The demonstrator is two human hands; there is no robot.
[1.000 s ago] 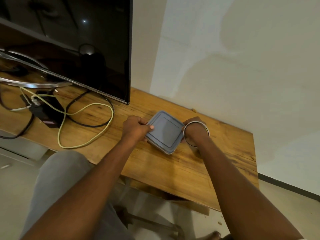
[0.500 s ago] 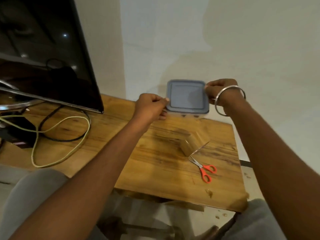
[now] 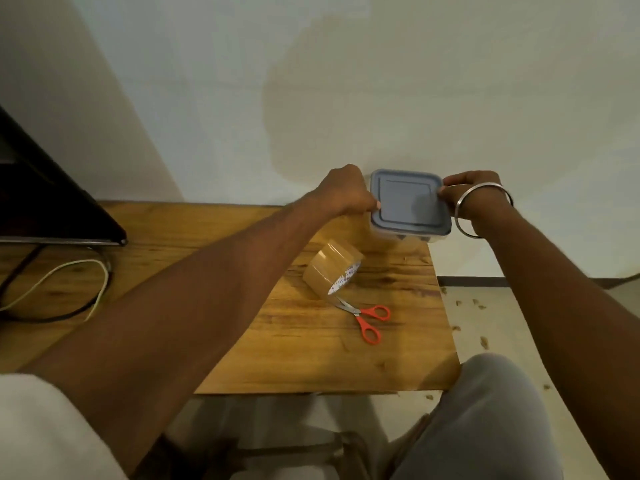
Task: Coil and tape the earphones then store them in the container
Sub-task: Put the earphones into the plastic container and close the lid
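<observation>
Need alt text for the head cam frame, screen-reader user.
Two hands grip a lidded square container by its sides, left hand on its left edge, right hand on its right, at the far right corner of a wooden table. Nearer lie a roll of brown tape and orange-handled scissors.

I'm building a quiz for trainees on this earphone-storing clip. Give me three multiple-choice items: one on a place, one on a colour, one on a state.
1. Where do the scissors lie?
A. on the television
B. on the table, beside the tape roll
C. on the floor

2. What colour are their handles?
A. green
B. black
C. orange

3. How is the container held?
A. by one hand alone
B. by both hands, lid on
C. untouched, lid off

Answers: 1 B, they rest on the wood with blades toward the roll; 2 C, both loops are orange; 3 B, the left hand and right hand grip opposite sides of the closed container.
</observation>
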